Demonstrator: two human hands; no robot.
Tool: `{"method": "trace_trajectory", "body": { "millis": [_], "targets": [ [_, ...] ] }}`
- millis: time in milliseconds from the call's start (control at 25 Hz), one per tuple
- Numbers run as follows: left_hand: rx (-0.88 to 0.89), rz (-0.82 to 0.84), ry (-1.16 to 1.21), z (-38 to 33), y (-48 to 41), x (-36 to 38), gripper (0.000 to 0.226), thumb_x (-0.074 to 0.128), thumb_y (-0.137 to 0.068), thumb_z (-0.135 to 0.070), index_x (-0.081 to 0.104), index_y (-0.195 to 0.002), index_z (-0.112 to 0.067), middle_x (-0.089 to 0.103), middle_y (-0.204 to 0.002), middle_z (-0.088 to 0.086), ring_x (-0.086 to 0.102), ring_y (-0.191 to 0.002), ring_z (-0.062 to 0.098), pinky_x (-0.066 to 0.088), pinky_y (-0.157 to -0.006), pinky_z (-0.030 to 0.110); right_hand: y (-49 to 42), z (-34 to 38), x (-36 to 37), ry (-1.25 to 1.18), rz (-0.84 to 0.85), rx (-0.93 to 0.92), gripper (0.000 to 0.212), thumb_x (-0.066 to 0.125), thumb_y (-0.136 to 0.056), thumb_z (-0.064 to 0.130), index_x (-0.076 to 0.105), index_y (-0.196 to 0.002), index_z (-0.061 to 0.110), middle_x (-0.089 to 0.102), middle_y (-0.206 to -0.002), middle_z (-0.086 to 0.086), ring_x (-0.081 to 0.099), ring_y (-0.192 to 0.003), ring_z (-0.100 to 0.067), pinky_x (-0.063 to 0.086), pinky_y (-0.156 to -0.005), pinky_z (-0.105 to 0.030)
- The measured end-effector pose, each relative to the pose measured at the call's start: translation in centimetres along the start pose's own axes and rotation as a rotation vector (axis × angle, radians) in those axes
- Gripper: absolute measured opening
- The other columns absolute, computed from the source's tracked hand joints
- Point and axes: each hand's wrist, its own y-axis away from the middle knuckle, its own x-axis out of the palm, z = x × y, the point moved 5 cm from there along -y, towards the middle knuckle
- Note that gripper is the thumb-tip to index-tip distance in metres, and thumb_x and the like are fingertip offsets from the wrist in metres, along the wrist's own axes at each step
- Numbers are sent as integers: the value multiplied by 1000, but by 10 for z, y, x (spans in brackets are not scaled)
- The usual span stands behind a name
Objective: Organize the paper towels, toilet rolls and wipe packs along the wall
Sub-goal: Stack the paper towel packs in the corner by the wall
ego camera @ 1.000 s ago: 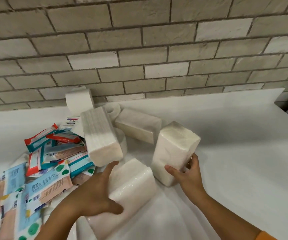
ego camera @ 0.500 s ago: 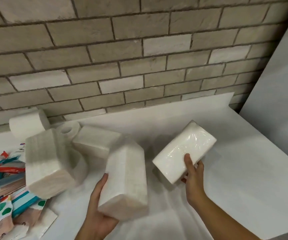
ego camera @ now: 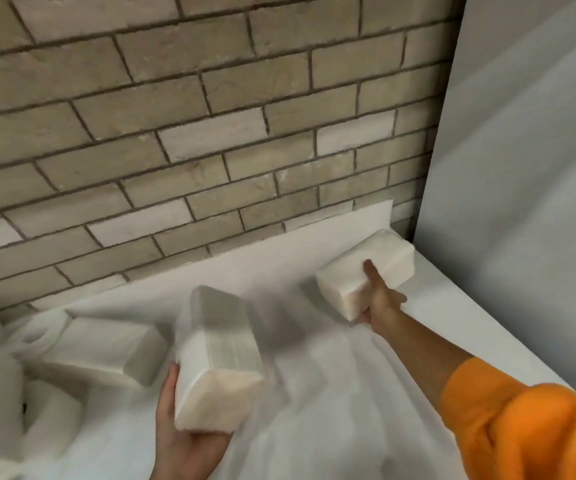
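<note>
Rightward, towel pack (ego camera: 345, 282) beside side panel (ego camera: 522, 202)

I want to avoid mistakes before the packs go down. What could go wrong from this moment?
The right hand grips a paper towel pack at the corner, angled to the brick wall; it may land crooked. The left hand holds a second pack only by its lower end, so it could tip out. The table cloth is wrinkled, so packs may lean.

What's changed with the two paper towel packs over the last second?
The right hand carried the right pack rightward to the corner by the brick wall. The left hand raised the left pack off the table. Both hands kept their grips; the lying pack stayed.
</note>
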Motion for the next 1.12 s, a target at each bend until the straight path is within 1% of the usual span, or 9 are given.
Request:
{"method": "trace_trajectory", "body": {
  "millis": [120,240,360,440,600,720,840,960,1120],
  "targets": [
    [1,88,-29,11,-8,23,64,75,-76,-63,76,-121,-17,73,-126,10,74,-106,34,57,-84,50,-34,37,0,-6,-11,51,110,91,-62,59,30,-144,20,57,-134,-11,62,-117,-36,55,-97,-58],
    [-14,59,-15,25,-13,46,65,75,-77,-63,74,-125,-20,72,-127,8,73,-109,32,58,-85,49,-61,64,-1,48,77,144,101,89,-68,57,36,-147,21,59,-136,-11,62,-118,-36,55,-98,-56],
    [-5,77,-27,33,-21,60,62,75,-79,-60,74,-126,-19,73,-125,8,73,-109,31,58,-87,49,-83,88,-2,120,160,161,70,79,-83,53,46,-135,20,53,-143,-9,55,-127,-32,54,-102,-50],
    [5,96,-31,38,-22,67,63,77,-77,-60,74,-125,-20,72,-127,7,72,-112,31,57,-89,49,-93,103,0,118,187,149,64,75,-87,50,43,-135,21,46,-146,-6,49,-131,-30,53,-104,-44],
    [16,106,-53,50,-28,68,65,80,-74,-61,74,-125,-22,69,-133,6,69,-118,30,57,-92,48,-101,111,8,233,194,22,117,88,-78,40,7,-160,22,40,-134,-3,44,-124,-27,49,-106,-42],
    [18,110,-62,57,-36,76,71,81,-72,-61,71,-129,-20,69,-132,6,68,-119,29,55,-97,47,-108,97,15,309,285,-47,124,87,-81,26,-10,-159,28,37,-146,-5,39,-137,-30,46,-111,-51],
    [33,132,-89,61,-40,85,69,83,-71,-60,74,-125,-18,73,-124,9,72,-109,31,58,-89,47,-125,107,13,313,341,-58,106,80,-88,19,2,-159,28,35,-158,-8,40,-142,-33,44,-113,-53],
    [30,176,-103,67,-45,92,69,82,-73,-59,72,-128,-17,70,-130,11,69,-116,33,56,-94,50,-141,125,17,270,374,-54,105,81,-87,12,8,-160,28,39,-156,-9,46,-139,-34,46,-111,-52],
    [54,193,-130,68,-54,95,72,83,-72,-58,70,-131,-19,68,-134,10,68,-119,33,53,-98,52,-149,129,28,318,427,-33,92,83,-85,15,26,-157,25,45,-155,1,43,-142,-21,41,-117,-40]
  ]
}}
